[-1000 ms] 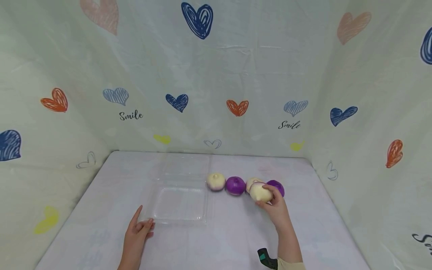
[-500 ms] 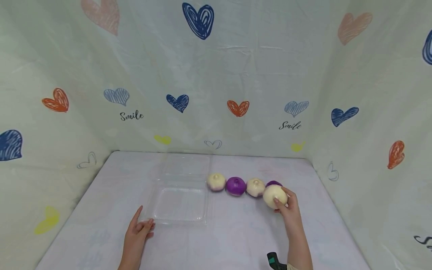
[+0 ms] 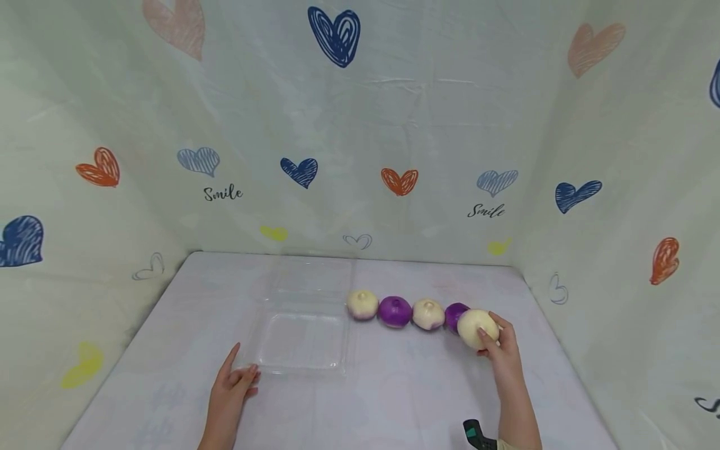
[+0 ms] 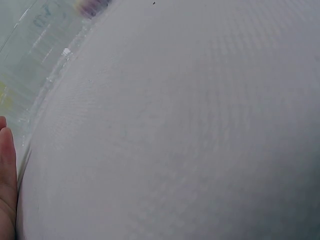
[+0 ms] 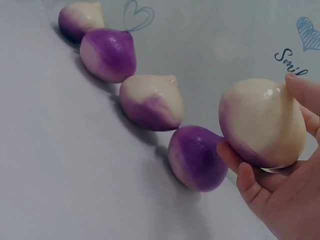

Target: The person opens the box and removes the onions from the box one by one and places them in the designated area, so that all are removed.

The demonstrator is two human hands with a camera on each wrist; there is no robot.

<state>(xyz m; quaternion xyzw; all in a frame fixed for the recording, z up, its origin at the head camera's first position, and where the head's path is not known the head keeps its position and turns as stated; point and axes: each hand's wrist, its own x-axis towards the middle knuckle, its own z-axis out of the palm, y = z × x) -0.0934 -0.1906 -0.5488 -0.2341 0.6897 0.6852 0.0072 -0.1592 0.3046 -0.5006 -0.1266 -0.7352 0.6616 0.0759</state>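
Observation:
My right hand (image 3: 503, 350) grips a cream turnip (image 3: 477, 329) with a purple side, thumb and fingers around it, held up in the right wrist view. Close behind it sits a purple turnip (image 3: 454, 315), the right end of a row. Leftward follow a cream turnip (image 3: 429, 314), a purple turnip (image 3: 395, 311) and another cream turnip (image 3: 362, 304). At the front left corner of a clear plastic container (image 3: 304, 373), my left hand (image 3: 227, 394) touches the edge with extended fingers. Only part of that hand (image 4: 7, 185) shows in the left wrist view.
The container's clear lid (image 3: 312, 275) lies folded back behind its base. All stands on a white-covered table (image 3: 394, 400). A pale curtain (image 3: 360, 112) printed with hearts encloses the back and sides. A black device (image 3: 477, 434) sits at my right wrist.
My right hand has carried the cream turnip rightward, from in front of the third turnip to beside the row's right end. The left hand has stayed at the container's corner.

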